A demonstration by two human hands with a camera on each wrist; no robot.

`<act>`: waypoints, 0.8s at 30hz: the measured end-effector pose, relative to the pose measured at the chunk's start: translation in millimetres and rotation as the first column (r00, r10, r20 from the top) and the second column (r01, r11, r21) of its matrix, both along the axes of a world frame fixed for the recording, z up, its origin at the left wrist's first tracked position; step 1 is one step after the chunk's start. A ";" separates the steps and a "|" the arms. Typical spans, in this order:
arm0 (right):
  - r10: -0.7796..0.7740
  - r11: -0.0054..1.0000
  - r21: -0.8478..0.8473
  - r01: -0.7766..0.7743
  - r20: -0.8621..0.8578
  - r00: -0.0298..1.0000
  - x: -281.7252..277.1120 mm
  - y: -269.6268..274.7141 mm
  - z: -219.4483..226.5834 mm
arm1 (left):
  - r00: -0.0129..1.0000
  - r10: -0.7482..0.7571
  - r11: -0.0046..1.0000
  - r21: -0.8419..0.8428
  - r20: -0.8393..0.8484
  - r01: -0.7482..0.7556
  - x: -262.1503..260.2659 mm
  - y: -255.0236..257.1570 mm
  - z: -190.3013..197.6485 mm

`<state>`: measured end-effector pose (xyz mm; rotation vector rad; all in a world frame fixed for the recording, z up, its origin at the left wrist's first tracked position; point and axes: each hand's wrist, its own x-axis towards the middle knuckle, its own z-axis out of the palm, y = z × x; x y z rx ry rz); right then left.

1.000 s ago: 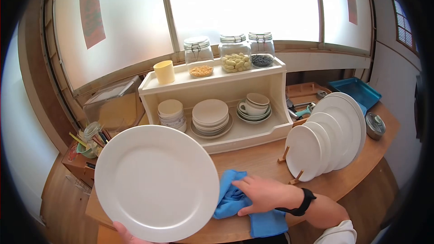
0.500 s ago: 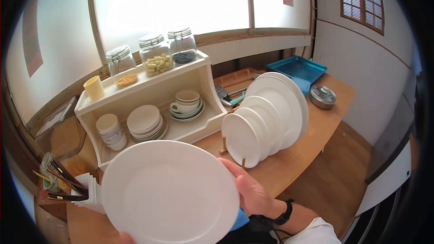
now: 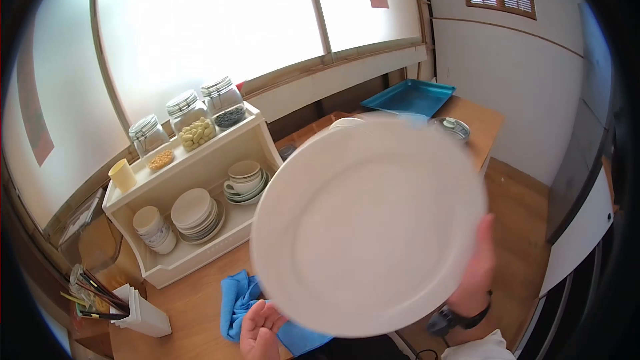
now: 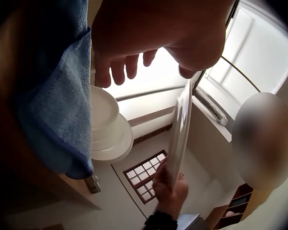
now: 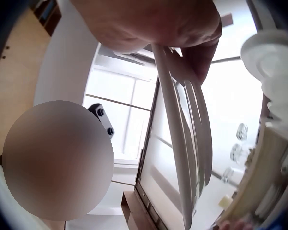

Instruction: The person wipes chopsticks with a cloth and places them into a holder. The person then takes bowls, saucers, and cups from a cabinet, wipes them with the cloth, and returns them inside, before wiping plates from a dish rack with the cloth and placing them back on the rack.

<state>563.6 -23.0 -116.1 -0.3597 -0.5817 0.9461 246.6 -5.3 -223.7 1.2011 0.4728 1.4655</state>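
A large round white plate [image 3: 373,227], slightly blurred, is held up and tilted in front of me in the head view. My right hand [image 3: 477,267] grips its right edge, thumb on the near face. The right wrist view shows the plate [image 5: 175,129] edge-on, with fingers behind it. My left hand [image 3: 262,330], fingers loosely bent and holding nothing, is beside a crumpled blue cloth [image 3: 235,303] on the wooden table. From the left wrist view, the left fingertips [image 4: 117,74] stand apart from the plate. White plates standing in a row [image 4: 105,115] are mostly hidden behind it in the head view.
A cream shelf unit [image 3: 200,260] holds stacked bowls, small plates and cups, with glass jars [image 3: 193,123] and a yellow cup [image 3: 123,175] on top. White containers with chopsticks [image 3: 143,313] stand at left. A blue tray [image 3: 413,99] and a lidded tin [image 3: 453,128] are at the far right.
The left hand held the plate at first while the right touched the cloth. Both hands then were at the plate. The left has let go, and the right has carried it up and right.
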 end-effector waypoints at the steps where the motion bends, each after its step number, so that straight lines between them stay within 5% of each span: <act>1: -0.098 0.994 0.053 0.098 -0.015 0.995 13.2 -3.3 11.9 | 1.000 0.005 0.999 -0.051 -0.025 -0.007 1.8 0.5 -3.7; 4: -0.441 0.890 0.099 0.446 -0.066 0.895 56.6 -13.9 32.2 | 0.995 -0.031 0.993 -0.112 -0.090 0.021 2.3 1.0 -9.9; 5: -0.451 0.885 0.090 0.456 -0.073 0.890 68.1 -15.2 36.1 | 0.990 -0.046 0.990 -0.136 -0.132 0.028 -0.3 3.7 -17.3; 7: -0.644 0.747 0.135 0.650 -0.091 0.759 90.1 -14.8 44.5 | 0.982 -0.071 0.987 -0.153 -0.177 0.044 -1.7 7.2 -24.2; 13: -0.838 0.545 0.103 0.832 0.045 0.543 144.3 19.1 42.0 | 0.878 0.001 0.979 -0.180 -0.479 -0.099 4.0 9.3 -36.0; 20: -0.696 0.714 0.220 0.665 0.323 0.641 149.4 90.9 30.5 | 0.840 0.112 0.974 -0.108 -0.530 -0.198 11.4 3.5 -37.1; 24: -0.761 0.626 0.378 0.682 0.486 0.430 143.5 126.9 30.0 | 0.810 0.143 0.970 -0.080 -0.568 -0.228 15.1 4.3 -34.1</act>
